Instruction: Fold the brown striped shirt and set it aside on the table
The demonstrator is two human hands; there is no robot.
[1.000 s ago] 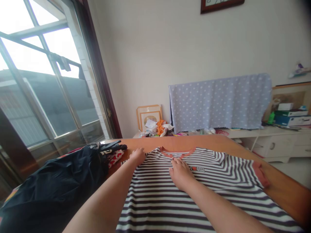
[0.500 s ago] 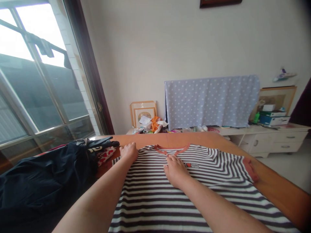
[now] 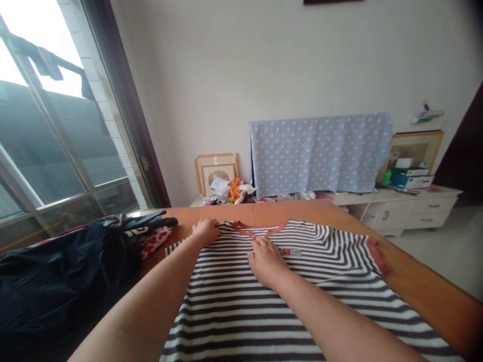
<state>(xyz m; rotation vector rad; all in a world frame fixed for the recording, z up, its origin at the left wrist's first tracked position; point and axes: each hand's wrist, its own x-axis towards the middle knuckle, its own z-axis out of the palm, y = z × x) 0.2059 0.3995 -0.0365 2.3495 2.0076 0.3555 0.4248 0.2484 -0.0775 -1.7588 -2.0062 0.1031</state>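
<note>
A short-sleeved T-shirt (image 3: 241,301) with black and white stripes lies spread front up on the brown table. It has an orange-red collar, a buttoned neck opening, an orange-red cuff on the right sleeve and a small chest patch. At the shoulder left of the collar, my left hand (image 3: 206,232) is closed on the fabric, its fingertips partly hidden. My right hand (image 3: 267,262) rests on the chest just below the button, palm down, with the thumb apart from the fingers.
Dark clothes (image 3: 68,281) are heaped on the left of the table (image 3: 411,271). Beyond its far edge stand picture frames (image 3: 217,171), a low white cabinet (image 3: 400,213) and something draped with a dotted blue cloth (image 3: 320,156). A window (image 3: 60,136) is at left.
My left hand has shifted right along the shoulder toward the collar, and its fingers have closed on the fabric. My right hand stays on the chest. The view has turned slightly right.
</note>
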